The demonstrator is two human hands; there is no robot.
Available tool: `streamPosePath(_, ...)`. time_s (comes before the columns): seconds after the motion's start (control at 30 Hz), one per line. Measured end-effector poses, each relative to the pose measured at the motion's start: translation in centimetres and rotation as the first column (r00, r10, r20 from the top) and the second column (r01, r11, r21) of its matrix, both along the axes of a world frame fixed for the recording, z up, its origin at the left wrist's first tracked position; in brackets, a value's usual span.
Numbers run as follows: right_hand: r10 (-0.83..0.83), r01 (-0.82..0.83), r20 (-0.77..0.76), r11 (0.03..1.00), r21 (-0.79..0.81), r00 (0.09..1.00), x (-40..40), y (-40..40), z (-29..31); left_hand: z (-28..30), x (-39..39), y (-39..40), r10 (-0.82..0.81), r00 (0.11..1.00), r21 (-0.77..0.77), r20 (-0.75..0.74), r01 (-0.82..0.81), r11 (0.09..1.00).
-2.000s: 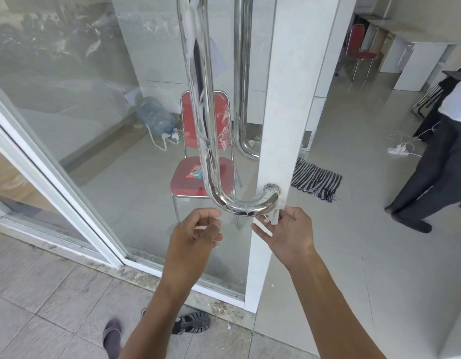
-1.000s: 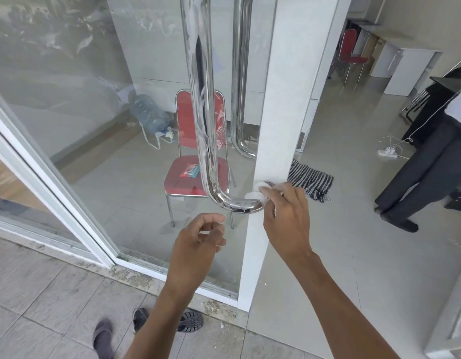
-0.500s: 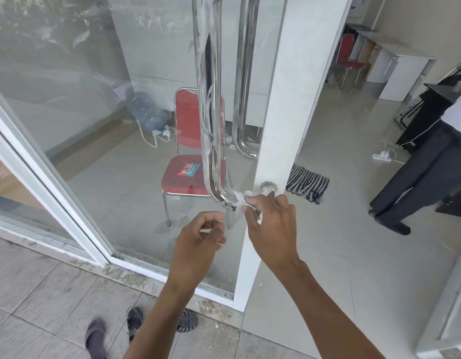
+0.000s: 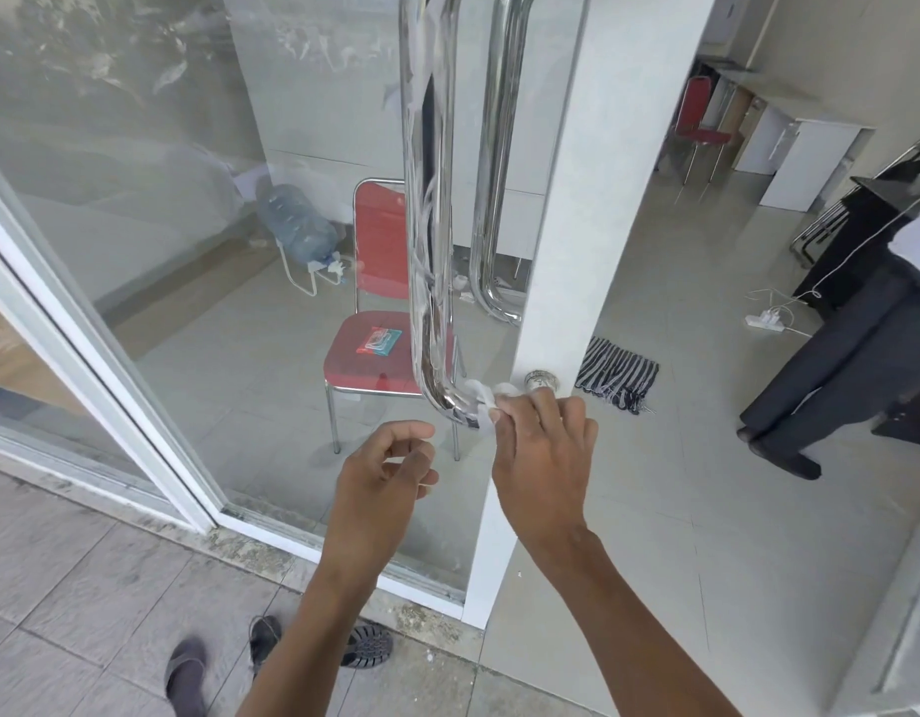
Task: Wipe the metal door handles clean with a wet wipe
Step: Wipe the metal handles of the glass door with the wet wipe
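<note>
Rough grey paving underfoot, with a black ridged sandal (image 4: 367,646) near the sill; smooth pale tiles beyond the glass door (image 4: 189,225). Seen through the pane: a clear bluish water bottle (image 4: 297,225) tilted on a white wire stand, then a red padded chair (image 4: 375,375) on thin chrome legs, a flat packet (image 4: 379,341) on its seat. Hung in front of the chair, a polished tubular metal handle (image 4: 427,199), bending at its foot towards the white door frame (image 4: 577,251); a second handle (image 4: 494,173) behind the glass. Hovered below the bend, the left hand (image 4: 380,489), grip loosely curled and empty. Pinched a crumpled white wet wipe (image 4: 481,401) against the handle's lower curve with the right hand (image 4: 543,458), grip closed round the wipe. Lay farther right on the tiles, a fringed striped mat (image 4: 615,375).
</note>
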State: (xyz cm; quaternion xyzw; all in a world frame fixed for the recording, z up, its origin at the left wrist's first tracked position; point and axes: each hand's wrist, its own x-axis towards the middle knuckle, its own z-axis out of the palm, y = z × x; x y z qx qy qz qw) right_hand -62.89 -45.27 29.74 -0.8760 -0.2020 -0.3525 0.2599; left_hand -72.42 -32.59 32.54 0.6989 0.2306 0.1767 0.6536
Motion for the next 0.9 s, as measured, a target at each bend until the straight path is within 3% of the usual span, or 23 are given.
streamPosePath(0.13, 0.070, -0.068, 0.013, 0.993, -0.094, 0.997, -0.4, 1.0, 0.3, 0.1, 0.4, -0.3, -0.010, 1.000, 0.005, -0.002, 0.010, 1.000)
streamPosePath(0.33, -0.013, 0.007, -0.079, 0.997, -0.078, 0.997, -0.8, 0.2, 0.3, -0.1, 0.2, -0.1, 0.003, 1.000, -0.018, 0.019, -0.003, 1.000)
streamPosePath(0.47, 0.039, -0.050, -0.075, 0.988, -0.144, 0.996, -1.3, 2.3, 1.4, 0.2, 0.3, -0.1, -0.003, 1.000, -0.042, 0.014, 0.004, 0.999)
streamPosePath(0.7, -0.017, -0.008, -0.165, 0.988, -0.152, 0.986, -1.7, 2.2, 1.9, 0.1, -0.4, 0.5, 0.025, 0.999, -0.060, 0.022, -0.023, 0.998)
streamPosePath(0.8, 0.028, -0.068, -0.224, 0.982, -0.174, 0.974, -1.4, 3.2, 2.8, 0.1, -0.5, 0.5, 0.024, 1.000, -0.066, 0.018, -0.023, 0.998)
streamPosePath(0.9, 0.026, -0.057, -0.258, 0.992, -0.113, 0.966, -1.0, 2.9, 2.9, 0.3, -0.5, 0.6, 0.020, 0.999, -0.065, 0.029, -0.018, 0.998)
